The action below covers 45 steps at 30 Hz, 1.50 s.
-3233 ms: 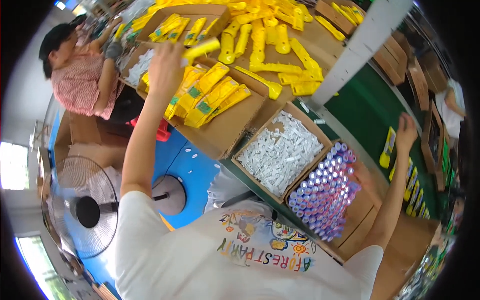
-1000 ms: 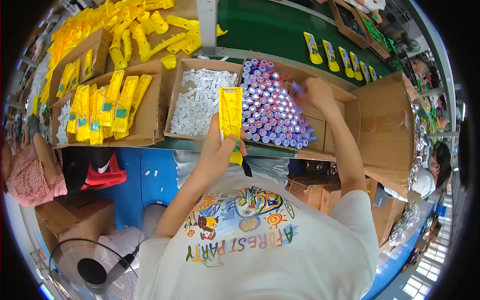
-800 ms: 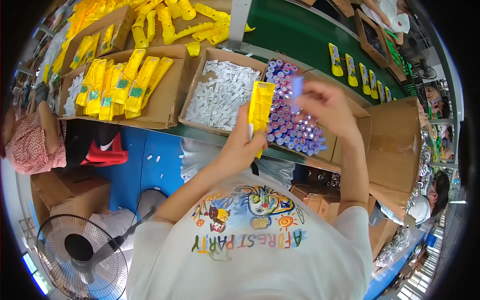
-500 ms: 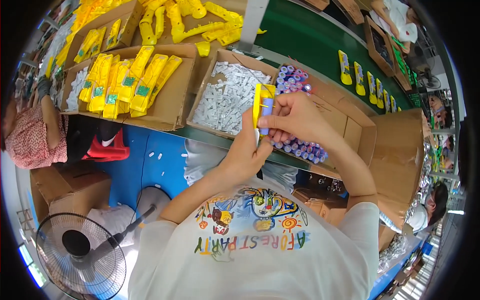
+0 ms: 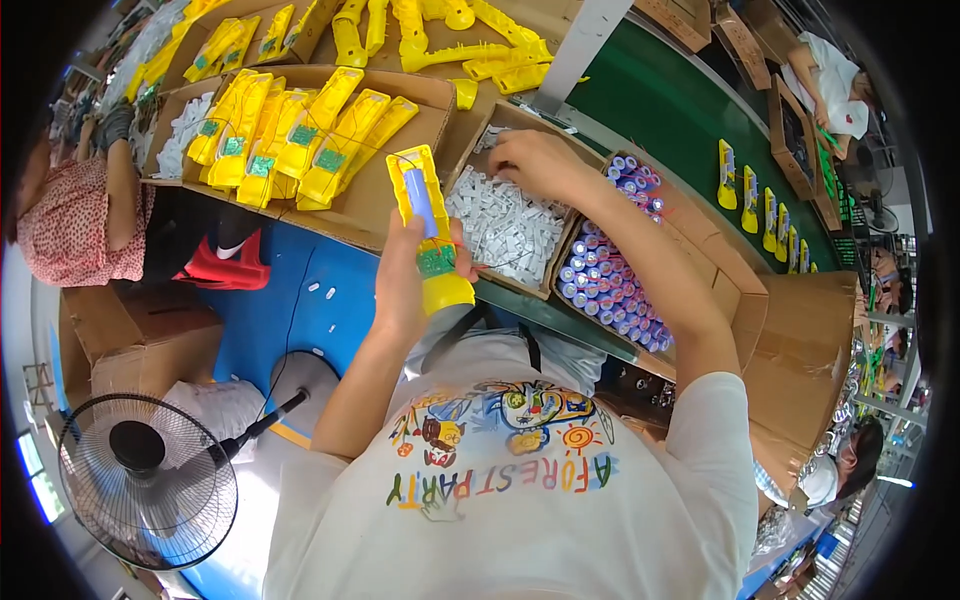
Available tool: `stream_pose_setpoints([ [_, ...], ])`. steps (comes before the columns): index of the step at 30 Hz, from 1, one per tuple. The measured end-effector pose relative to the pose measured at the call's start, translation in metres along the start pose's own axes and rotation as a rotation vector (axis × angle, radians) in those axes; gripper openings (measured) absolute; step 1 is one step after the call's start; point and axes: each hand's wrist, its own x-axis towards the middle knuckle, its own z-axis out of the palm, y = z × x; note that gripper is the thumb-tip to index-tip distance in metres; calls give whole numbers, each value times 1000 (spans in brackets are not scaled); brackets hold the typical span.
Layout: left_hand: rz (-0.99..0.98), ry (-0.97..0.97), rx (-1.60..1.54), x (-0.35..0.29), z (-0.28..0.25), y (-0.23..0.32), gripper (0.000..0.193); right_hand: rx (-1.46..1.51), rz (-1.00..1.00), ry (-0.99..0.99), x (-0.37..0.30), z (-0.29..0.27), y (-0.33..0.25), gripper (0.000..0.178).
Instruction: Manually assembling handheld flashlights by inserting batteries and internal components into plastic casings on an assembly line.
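Observation:
My left hand grips a yellow plastic housing, its open side facing up. Inside the housing lie a purple cylindrical battery and a green circuit board, and thin wire shows at its upper end. My right hand reaches into the far part of a cardboard box of small white plastic pieces. Its fingers are bent down and drawn together among the pieces; whatever they pinch is hidden. Right beside that box stand many upright purple batteries with red wires.
At left, a carton holds yellow housings with green boards. More yellow shells lie beyond. Assembled yellow pieces stand in a row on the green belt at right. A fan is at lower left; a co-worker sits farther left.
My right hand has left the housing and moved to the far part of the white-pieces box. My left hand has shifted left with the housing, now tilted open side up. The view has turned slightly.

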Motion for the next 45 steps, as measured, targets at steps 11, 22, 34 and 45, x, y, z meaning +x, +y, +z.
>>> stream_pose_setpoints([
  [11,23,-34,259,-13,7,-8,36,-37,-140,69,-13,5,-3,14],
  [22,-87,-238,188,-14,6,-9,36,1212,325,371,-40,-53,-46,21],
  [34,-27,-244,398,-7,10,-23,27,854,207,459,-55,-43,-63,15],
  [45,-19,-234,452,-11,9,-23,26,301,-14,519,-64,-32,-74,32],
])
